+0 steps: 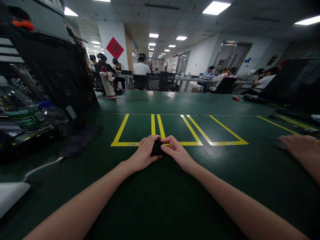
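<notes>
A small black object (156,147), too dark for me to name its kind, is held just above or on the green table (160,200). My left hand (143,151) wraps around its left side, fingers over the top and thumb below. At its right edge, the thumb and index finger of my right hand (177,151) are pinched together against it. Whether something small sits between those fingertips is hidden. Just beyond both hands runs a line of yellow tape (187,143) on the tabletop.
On the left stand a black computer case (57,70) and a plastic bottle with a green label (22,113). A white cable (43,168) lies nearby. Farther back is a white bottle (108,85). Another person's hand (297,145) rests at the right, near dark tools.
</notes>
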A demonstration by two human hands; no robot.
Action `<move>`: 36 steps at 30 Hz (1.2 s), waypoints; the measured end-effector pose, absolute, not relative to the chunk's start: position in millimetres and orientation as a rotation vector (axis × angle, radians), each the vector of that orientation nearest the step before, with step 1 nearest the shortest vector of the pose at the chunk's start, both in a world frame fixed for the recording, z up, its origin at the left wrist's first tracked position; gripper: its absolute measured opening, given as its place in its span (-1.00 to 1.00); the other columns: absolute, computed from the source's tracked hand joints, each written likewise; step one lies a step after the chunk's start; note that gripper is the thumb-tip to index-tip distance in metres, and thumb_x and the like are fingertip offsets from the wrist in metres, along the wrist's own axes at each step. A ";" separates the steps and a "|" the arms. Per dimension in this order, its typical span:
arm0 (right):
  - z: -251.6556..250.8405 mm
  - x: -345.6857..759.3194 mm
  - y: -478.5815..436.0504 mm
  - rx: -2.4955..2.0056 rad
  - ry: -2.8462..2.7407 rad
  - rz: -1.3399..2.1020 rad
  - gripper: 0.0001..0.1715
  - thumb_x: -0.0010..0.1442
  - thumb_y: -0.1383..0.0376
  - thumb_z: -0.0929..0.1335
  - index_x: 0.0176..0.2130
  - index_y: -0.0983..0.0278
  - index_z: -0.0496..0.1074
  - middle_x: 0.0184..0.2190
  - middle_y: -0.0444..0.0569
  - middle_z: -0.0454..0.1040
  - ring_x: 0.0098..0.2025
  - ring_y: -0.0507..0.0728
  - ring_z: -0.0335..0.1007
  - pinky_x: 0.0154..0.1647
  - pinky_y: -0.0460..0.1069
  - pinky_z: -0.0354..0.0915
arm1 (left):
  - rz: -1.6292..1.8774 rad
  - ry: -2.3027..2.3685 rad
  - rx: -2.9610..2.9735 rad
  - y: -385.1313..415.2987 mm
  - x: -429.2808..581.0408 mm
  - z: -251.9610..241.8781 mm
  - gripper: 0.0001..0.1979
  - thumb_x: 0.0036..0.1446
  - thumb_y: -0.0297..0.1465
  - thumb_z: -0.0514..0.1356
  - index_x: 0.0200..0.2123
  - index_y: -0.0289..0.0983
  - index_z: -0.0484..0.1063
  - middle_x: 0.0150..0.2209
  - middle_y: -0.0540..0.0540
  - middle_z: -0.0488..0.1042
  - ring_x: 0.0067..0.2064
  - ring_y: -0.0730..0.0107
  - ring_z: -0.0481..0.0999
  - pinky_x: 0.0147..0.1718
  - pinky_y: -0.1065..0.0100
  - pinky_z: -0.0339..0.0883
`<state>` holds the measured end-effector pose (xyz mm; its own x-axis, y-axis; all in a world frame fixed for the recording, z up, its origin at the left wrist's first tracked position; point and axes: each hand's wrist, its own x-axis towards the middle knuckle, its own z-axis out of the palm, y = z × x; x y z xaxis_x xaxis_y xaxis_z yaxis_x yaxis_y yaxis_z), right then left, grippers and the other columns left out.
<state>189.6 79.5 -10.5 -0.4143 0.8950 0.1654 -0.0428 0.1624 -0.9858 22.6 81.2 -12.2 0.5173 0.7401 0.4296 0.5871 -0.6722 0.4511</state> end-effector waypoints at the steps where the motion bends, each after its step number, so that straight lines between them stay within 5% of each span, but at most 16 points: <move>1: -11.0 189.5 79.8 -0.839 -1.581 1.388 -0.83 0.05 0.27 0.27 -0.27 0.19 0.23 -0.24 -0.12 0.28 -0.17 0.04 0.25 -0.10 0.03 0.20 | 0.887 1.120 2.510 81.4 22.6 -12.6 -0.41 -0.07 -0.40 0.18 0.00 -0.18 -0.05 -0.05 -0.12 0.17 0.00 0.15 0.20 -0.03 0.06 0.07; 7: -12.4 189.8 81.5 -0.893 -1.588 1.373 -0.69 0.04 0.28 0.28 -0.15 0.17 0.23 -0.15 -0.08 0.27 -0.08 0.07 0.21 -0.03 0.07 0.15 | 0.874 1.125 2.502 80.2 21.8 -10.4 -0.42 -0.07 -0.40 0.18 0.00 -0.18 -0.04 -0.04 -0.11 0.17 0.00 0.18 0.19 -0.02 0.11 0.08; 36: -11.4 189.5 80.5 -0.820 -1.565 1.419 -0.76 0.02 0.32 0.30 -0.24 0.19 0.22 -0.22 -0.11 0.28 -0.12 0.06 0.25 -0.05 0.06 0.18 | 0.878 1.132 2.493 80.4 21.8 -11.9 -0.41 -0.08 -0.39 0.19 0.01 -0.19 -0.03 -0.04 -0.11 0.17 0.00 0.18 0.19 -0.02 0.12 0.08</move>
